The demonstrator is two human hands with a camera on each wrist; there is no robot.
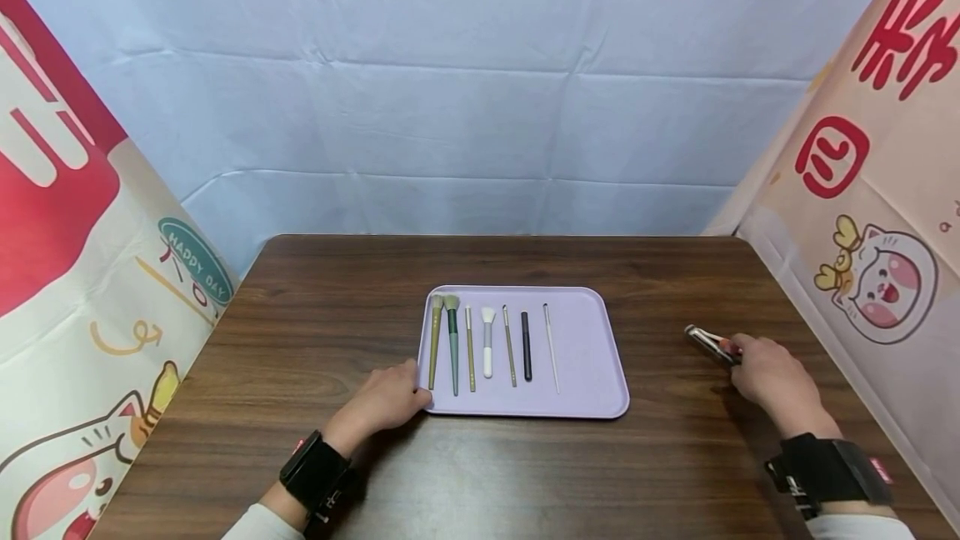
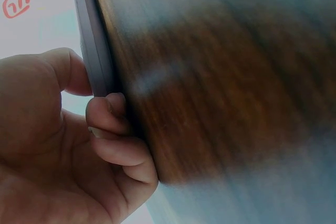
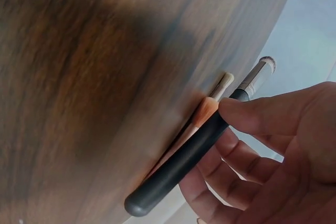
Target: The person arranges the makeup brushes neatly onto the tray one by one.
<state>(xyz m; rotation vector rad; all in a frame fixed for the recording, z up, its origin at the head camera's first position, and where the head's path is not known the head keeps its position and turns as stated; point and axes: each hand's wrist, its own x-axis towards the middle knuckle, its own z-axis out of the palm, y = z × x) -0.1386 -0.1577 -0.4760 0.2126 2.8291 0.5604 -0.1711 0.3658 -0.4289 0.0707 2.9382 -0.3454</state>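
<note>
My left hand [image 1: 386, 397] grips the front left corner of a pale purple tray [image 1: 585, 348]. In the left wrist view, the thumb and curled fingers [image 2: 113, 150] are at the tray's edge [image 2: 94, 35]. My right hand [image 1: 772, 377], at the table's right side, pinches a makeup brush [image 3: 184, 161] with a black handle and silver ferrule between thumb and fingers. Close behind it, near the tabletop, is a second brush [image 3: 206, 109] with an orange and pink handle, partly hidden by the black one.
Several brushes lie in a row on the tray, including a green one [image 1: 453, 348], a white one [image 1: 487, 348] and a thin white stick [image 1: 551, 348]. Beside them is a black pen-like item [image 1: 527, 348]. The brown wooden table [image 1: 337, 290] has cloth backdrops around it.
</note>
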